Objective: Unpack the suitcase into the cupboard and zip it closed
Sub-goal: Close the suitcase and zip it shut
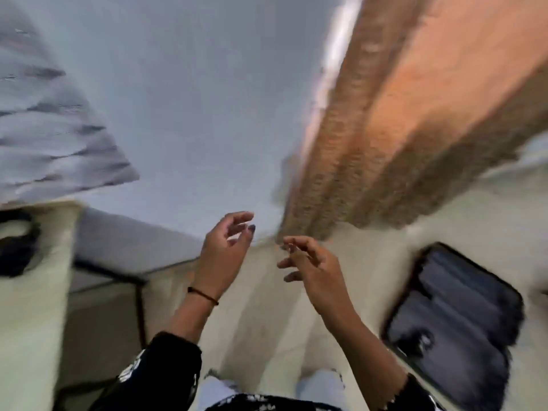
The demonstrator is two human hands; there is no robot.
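Observation:
The view is heavily blurred by motion. A dark suitcase (pixel 453 310) lies on the pale floor at the lower right; whether it is open or zipped cannot be told. My left hand (pixel 225 250) and my right hand (pixel 311 262) are raised side by side in the middle of the view, fingers loosely spread, holding nothing. Both hang in the air to the left of the suitcase, touching no object. A tall brown wooden panel (pixel 385 114), perhaps the cupboard, rises at the upper right.
A grey-white bed or mattress surface (pixel 178 114) fills the upper left, with a patterned grey cloth (pixel 53 129) at its left edge. A pale cushion with a dark object (pixel 17 244) sits far left. Pale floor (pixel 267 321) lies under my hands.

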